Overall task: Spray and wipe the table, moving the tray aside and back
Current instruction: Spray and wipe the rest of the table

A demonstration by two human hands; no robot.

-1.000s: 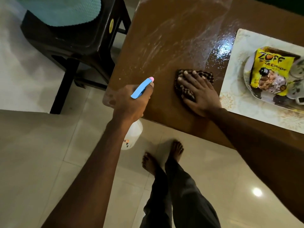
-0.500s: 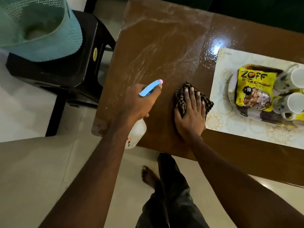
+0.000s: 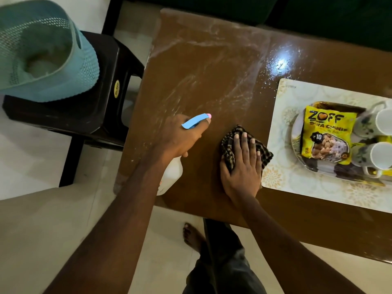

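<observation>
While wiping proceeds, findings are as follows.
Left hand (image 3: 182,136): closed round the neck of the white plastic spray bottle with blue trigger (image 3: 194,122), nozzle aimed toward 12 o'clock, judged ready for another burst.
Right hand (image 3: 241,166): flat and open, fingers spread, pressing the dark checked cloth (image 3: 228,149) down for full contact.
Glossy brown wooden table (image 3: 201,71): streaked wet from 10 to 12 o'clock.
Pale patterned rectangular tray (image 3: 282,172): at 3 o'clock of the cloth, nearly touching; apparently set aside to bare this half.

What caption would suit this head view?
Right hand wipes the table with a cloth; left hand holds a spray bottle.
</observation>
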